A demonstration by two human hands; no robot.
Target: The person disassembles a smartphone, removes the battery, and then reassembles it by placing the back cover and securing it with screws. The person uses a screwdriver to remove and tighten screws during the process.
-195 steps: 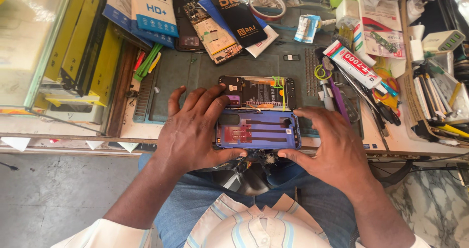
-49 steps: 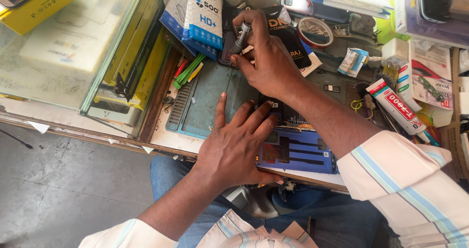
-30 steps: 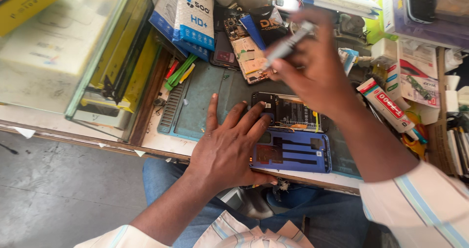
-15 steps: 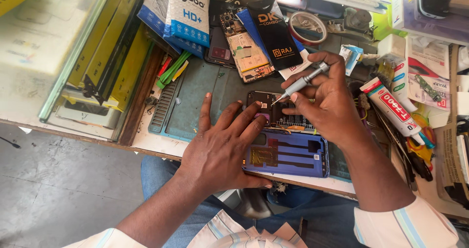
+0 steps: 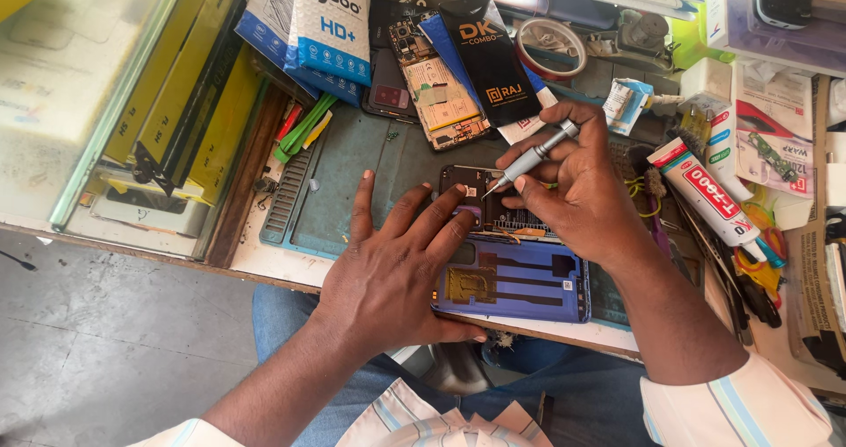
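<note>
Cluttered with boxes, tools and phone parts, a repair bench (image 5: 264, 258) fills the view, with a grey-green work mat (image 5: 352, 174) in its middle. On the mat lies an opened phone (image 5: 476, 202) with its inner board showing, and just in front of it, touching it, a blue back cover (image 5: 520, 280) lies with the inside up. The right hand (image 5: 586, 192) is closed around a small silver screwdriver (image 5: 531, 158), and the tip points down at the upper edge of the opened phone. The left hand (image 5: 397, 266) grasps nothing; it lies flat with fingers spread, pressing on the phone and on the left end of the cover. Behind the phone lies another bare phone board (image 5: 441, 95) and a black packet (image 5: 489, 59). To the right are a white glue tube (image 5: 705, 192) and a roll of tape (image 5: 552, 46).
</note>
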